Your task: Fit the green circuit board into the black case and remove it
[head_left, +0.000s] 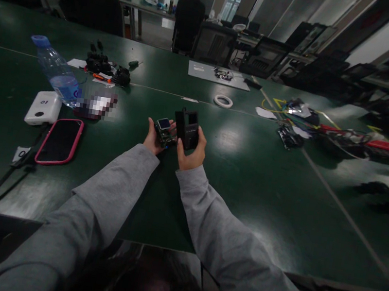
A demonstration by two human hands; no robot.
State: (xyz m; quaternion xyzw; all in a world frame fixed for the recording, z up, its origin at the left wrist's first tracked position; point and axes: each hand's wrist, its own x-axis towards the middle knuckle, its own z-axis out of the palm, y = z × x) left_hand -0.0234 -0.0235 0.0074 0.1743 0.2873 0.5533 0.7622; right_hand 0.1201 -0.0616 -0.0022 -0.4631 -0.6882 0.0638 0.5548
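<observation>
My left hand point(152, 142) cradles a green circuit board point(165, 136) with a small square screen point(163, 123) on its top side. The thumb lies along the board's left edge and the fingers are behind it. Close beside it, my right hand point(195, 152) grips a black plastic case point(187, 129) by its lower right part, tilted upright. A square opening shows near the top of the case. Board and case are held side by side above the green table, and I cannot tell whether they touch.
To the left are a tilted water bottle point(53, 69), a white device point(44, 108) with a cable, and a pink-edged phone point(60, 141). Farther back lie black parts point(99, 62) and a roll of white tape point(223, 101). Wires point(296, 110) cover the right side. People sit beyond.
</observation>
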